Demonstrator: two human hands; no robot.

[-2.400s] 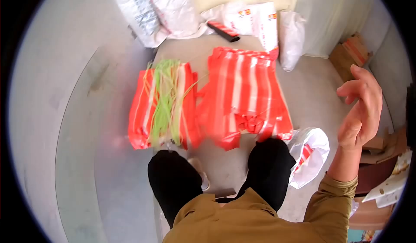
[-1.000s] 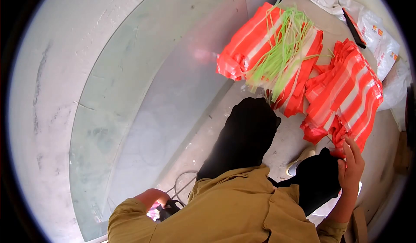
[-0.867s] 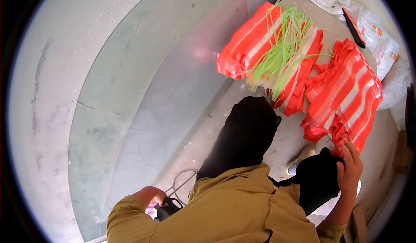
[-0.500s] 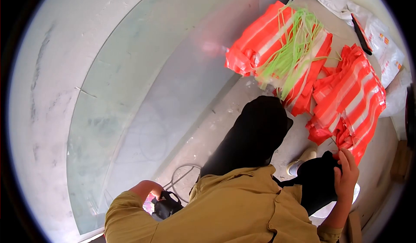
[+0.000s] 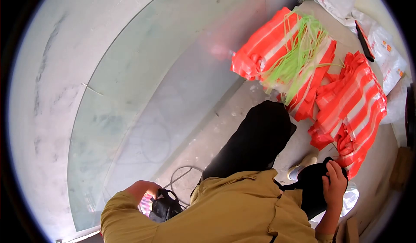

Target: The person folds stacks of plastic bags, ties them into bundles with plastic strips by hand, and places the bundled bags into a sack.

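Observation:
My left hand (image 5: pixel 148 188) is at the lower left, right beside a black bag-like object (image 5: pixel 164 206) with a loop handle. Its fingers are mostly hidden, so its grip does not show. A pink patterned item (image 5: pixel 146 203) peeks out below that hand. My right hand (image 5: pixel 334 183) rests on my black-clad knee (image 5: pixel 314 178) with its fingers stretched out, holding nothing visible. Just above it lies a stack of red-and-white striped plastic bags (image 5: pixel 351 106). Farther up, a second striped stack (image 5: pixel 266 41) carries a bunch of thin green plastic strips (image 5: pixel 299 48).
A large curved glass sheet (image 5: pixel 125 108) covers the left side. White printed sacks (image 5: pixel 383 48) and a black-and-red strip (image 5: pixel 365 41) are at the upper right. A grey cable (image 5: pixel 175 173) loops near the black object. Wooden blocks (image 5: pixel 401 169) stand at the right edge.
My right hand has drawn back from the lower end of the right striped stack onto my knee. The left hand stays by the black object. The whole view has shifted slightly.

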